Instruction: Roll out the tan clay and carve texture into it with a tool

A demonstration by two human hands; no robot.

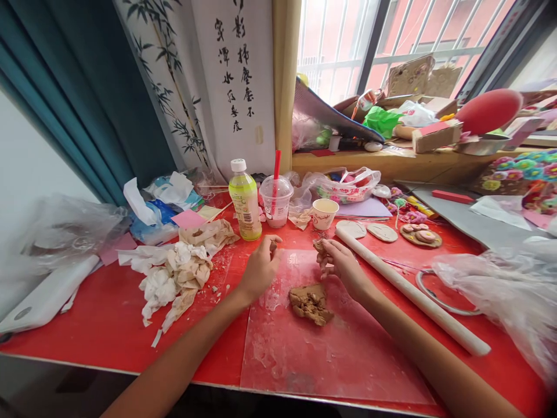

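My right hand (346, 270) pinches a small brown piece of clay (319, 246) between thumb and fingers, above the far part of a clear plastic sheet. Across from it, my left hand (262, 268) hovers with its fingers bent and a gap between thumb and forefinger; nothing shows in it. Between and nearer than the hands, a torn, crumbly lump of brown clay (311, 303) lies on the clear sheet (335, 360). A long pale rolling pin (413, 290) rests slantwise beside my right forearm.
Crumpled tissues (178, 276) lie at left. A green drink bottle (244, 200), a plastic cup with a red straw (277, 200) and a paper cup (324, 213) stand behind. Flat clay discs (382, 232), a decorated clay disc (420, 236) and a plastic bag (500, 290) lie at right.
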